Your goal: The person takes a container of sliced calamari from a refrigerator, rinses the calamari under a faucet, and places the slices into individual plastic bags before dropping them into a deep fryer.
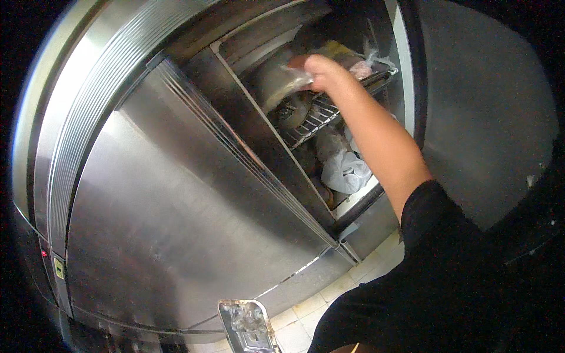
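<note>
My right hand [318, 74] reaches into an open stainless steel refrigerator [273, 132], above a wire shelf [315, 121]. Its fingers are closed on a clear plastic bag [287, 86], blurred, with contents I cannot make out. Beneath the bag, a dark rounded thing [293, 112] sits on the shelf. To the right of the hand lies a pinkish bagged item [361, 69], with crumpled clear plastic [377, 57] beside it. My left hand is out of view. At the bottom edge a metal tray [224, 324] holds several pieces in clear plastic.
A white plastic bag [346, 174] with round items rests on the refrigerator's lower level. The open door [485, 110] stands to the right. A shut steel door [176, 212] with a ribbed handle strip [229, 141] fills the left. Pale floor tiles [304, 317] show below.
</note>
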Demonstrator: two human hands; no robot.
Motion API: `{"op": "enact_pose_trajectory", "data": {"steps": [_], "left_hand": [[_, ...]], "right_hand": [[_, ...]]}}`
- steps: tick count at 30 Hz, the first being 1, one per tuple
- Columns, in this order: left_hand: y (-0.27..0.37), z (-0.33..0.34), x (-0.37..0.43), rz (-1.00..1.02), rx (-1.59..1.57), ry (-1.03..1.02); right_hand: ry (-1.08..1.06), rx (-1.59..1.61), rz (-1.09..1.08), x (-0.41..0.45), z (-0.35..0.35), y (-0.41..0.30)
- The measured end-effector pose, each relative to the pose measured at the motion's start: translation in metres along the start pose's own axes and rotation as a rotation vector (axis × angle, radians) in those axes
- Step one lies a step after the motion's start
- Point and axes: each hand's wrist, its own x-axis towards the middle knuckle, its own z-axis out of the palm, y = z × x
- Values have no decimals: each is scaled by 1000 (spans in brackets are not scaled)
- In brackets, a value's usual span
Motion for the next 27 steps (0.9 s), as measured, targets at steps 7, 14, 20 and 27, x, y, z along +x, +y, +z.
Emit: {"op": "enact_pose_trajectory", "data": {"steps": [7,14,20,27], "left_hand": [[17,-31,-17,22,-71,-13],[17,-44,5,34,-177,-202],[-44,-89,70,74,-340,20],[-117,-93,110,193,-543,160]], "right_hand": [[320,329,-551,-193,43,83],[139,-94,-127,-371,86,251],[-629,-1188,355,-330,-5,333],[-1036,-1659,328,-254,-64,404]]}}
